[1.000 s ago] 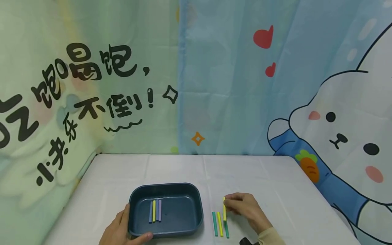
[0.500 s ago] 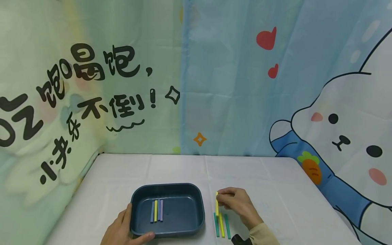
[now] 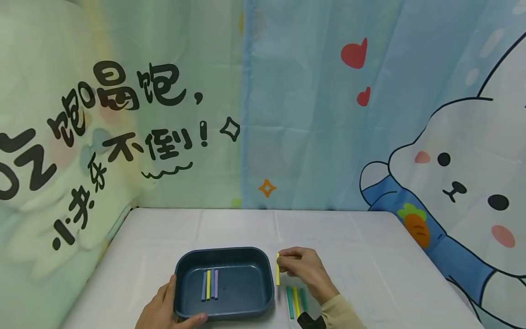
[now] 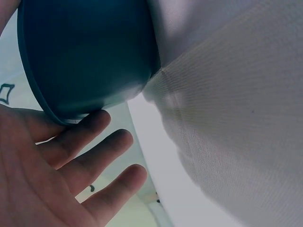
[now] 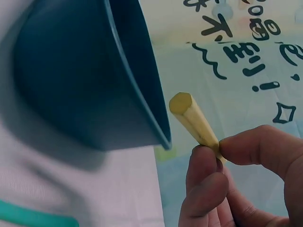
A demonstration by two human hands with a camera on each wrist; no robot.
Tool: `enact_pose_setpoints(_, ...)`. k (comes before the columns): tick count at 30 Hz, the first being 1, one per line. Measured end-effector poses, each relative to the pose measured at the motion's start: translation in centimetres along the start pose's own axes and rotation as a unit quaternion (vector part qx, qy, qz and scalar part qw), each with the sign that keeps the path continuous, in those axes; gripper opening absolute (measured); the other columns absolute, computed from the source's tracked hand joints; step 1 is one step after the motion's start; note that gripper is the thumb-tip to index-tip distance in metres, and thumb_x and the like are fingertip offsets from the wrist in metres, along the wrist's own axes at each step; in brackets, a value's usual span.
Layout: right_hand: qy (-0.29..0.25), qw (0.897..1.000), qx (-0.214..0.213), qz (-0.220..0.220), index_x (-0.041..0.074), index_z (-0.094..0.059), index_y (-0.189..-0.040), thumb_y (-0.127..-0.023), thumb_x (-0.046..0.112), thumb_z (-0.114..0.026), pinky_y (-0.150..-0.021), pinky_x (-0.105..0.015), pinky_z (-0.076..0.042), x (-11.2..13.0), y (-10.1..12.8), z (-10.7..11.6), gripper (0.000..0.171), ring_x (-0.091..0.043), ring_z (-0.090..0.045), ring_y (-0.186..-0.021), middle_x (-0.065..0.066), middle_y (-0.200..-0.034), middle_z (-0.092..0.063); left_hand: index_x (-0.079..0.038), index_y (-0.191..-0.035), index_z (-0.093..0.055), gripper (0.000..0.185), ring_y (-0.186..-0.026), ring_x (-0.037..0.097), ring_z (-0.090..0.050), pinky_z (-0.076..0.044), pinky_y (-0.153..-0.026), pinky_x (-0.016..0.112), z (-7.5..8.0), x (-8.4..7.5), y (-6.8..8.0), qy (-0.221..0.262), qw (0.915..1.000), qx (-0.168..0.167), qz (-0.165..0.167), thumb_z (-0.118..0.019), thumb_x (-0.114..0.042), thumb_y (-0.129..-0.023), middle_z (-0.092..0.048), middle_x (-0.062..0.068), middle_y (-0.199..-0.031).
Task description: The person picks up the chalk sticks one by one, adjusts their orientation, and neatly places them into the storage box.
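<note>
A dark blue tray [image 3: 182, 274] sits on the white table, with three sticks [image 3: 209, 284] (blue, yellow, purple) lying side by side inside. My left hand [image 3: 164, 310] holds the tray's near left corner, thumb on the front rim; the fingers [image 4: 94, 156] lie straight against the tray's wall [image 4: 90, 56]. My right hand [image 3: 302, 269] pinches a yellow stick [image 3: 277, 269] just right of the tray, raised off the table. In the right wrist view the yellow stick [image 5: 191, 118] sits between thumb and fingertips, close to the tray's rim [image 5: 142, 85]. Three sticks [image 3: 296, 301], green, yellow, green, lie on the table below that hand.
A printed curtain [image 3: 287, 114] hangs right behind the table and along its left side. The white tablecloth [image 3: 370, 256] stretches out to the right and behind the tray. A dark wrist device [image 3: 310, 321] shows at the bottom edge.
My right hand has lifted the yellow stick from the row on the table and carried it left toward the tray's right rim. The left hand and tray stay put.
</note>
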State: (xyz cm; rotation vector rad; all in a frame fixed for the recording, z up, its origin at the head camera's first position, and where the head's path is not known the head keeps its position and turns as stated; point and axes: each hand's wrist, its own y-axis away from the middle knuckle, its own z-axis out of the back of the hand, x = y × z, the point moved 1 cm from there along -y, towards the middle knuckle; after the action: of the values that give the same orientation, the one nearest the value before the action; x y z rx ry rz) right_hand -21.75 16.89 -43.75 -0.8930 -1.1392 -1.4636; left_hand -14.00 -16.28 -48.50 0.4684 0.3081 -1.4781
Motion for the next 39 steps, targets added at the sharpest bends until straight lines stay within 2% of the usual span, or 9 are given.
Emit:
enact_pose_setpoints(5,0.0,1.0,0.014,0.012,-0.001,-0.073,-0.109,-0.086,0.017,-0.075,-0.077,-0.044,-0.058,0.7,0.1,-1.2,0.029,-0.025,-0.071,-0.082,-0.008,-0.088,-0.073,0.012,-0.153,-0.027,0.138,-0.114,0.045,-0.06,-0.053,-0.091,0.06,0.1,-0.1,0.1,0.0,1.0,-0.002,-0.002,-0.068,-0.086,-0.066,-0.051,0.034,-0.136)
enact_pose_setpoints(12,0.001,0.999,0.047,0.027,-0.002,-0.072,-0.109,-0.088,0.016,-0.074,-0.074,-0.04,-0.057,1.6,-0.2,-3.2,0.028,-0.019,-0.067,-0.078,-0.008,-0.088,-0.073,0.013,-0.154,-0.027,0.139,-0.114,0.045,-0.06,-0.053,-0.091,0.061,-0.1,-0.1,0.0,-0.001,1.0,0.0,0.002,-0.068,-0.086,-0.066,-0.05,0.034,-0.137)
enact_pose_setpoints(20,-0.004,0.997,0.074,0.026,-0.002,-0.071,-0.112,-0.089,0.017,-0.074,-0.075,-0.042,-0.058,2.4,-0.6,-5.4,0.03,-0.022,-0.069,-0.081,-0.007,-0.09,-0.073,0.014,-0.154,-0.019,0.142,-0.117,0.048,-0.057,-0.051,-0.093,0.062,-0.4,0.3,-0.2,0.023,0.9993,0.021,0.022,-0.07,-0.085,-0.066,-0.045,0.036,-0.142)
enact_pose_setpoints(29,-0.006,0.996,0.084,0.032,-0.002,-0.074,-0.103,-0.084,0.011,-0.073,-0.072,-0.042,-0.059,2.0,-1.0,-8.1,0.023,-0.029,-0.069,-0.077,-0.009,-0.081,-0.072,0.015,-0.154,-0.018,0.145,-0.119,0.049,-0.055,-0.049,-0.095,0.064,-0.1,0.1,-0.2,0.023,0.9986,0.033,0.033,-0.069,-0.087,-0.065,-0.044,0.037,-0.142)
enact_pose_setpoints(34,0.008,0.996,0.084,0.032,-0.001,-0.074,-0.101,-0.084,0.011,-0.074,-0.069,-0.041,-0.058,1.8,-1.0,-9.1,0.021,-0.028,-0.067,-0.073,-0.008,-0.08,-0.071,0.015,-0.154,-0.019,0.147,-0.119,0.048,-0.055,-0.049,-0.096,0.063,0.0,-0.2,-0.2,0.014,0.9979,0.045,0.045,-0.066,-0.09,-0.063,-0.044,0.037,-0.141)
enact_pose_setpoints(39,0.004,0.996,0.083,0.023,-0.002,-0.073,-0.099,-0.084,0.008,-0.074,-0.066,-0.038,-0.059,1.5,-1.1,-9.9,0.019,-0.024,-0.068,-0.071,-0.008,-0.079,-0.071,0.015,-0.154,-0.019,0.147,-0.119,0.048,-0.055,-0.049,-0.096,0.063,0.0,-0.2,-0.3,0.01,0.9981,0.045,0.04,-0.066,-0.09,-0.064,-0.044,0.038,-0.141)
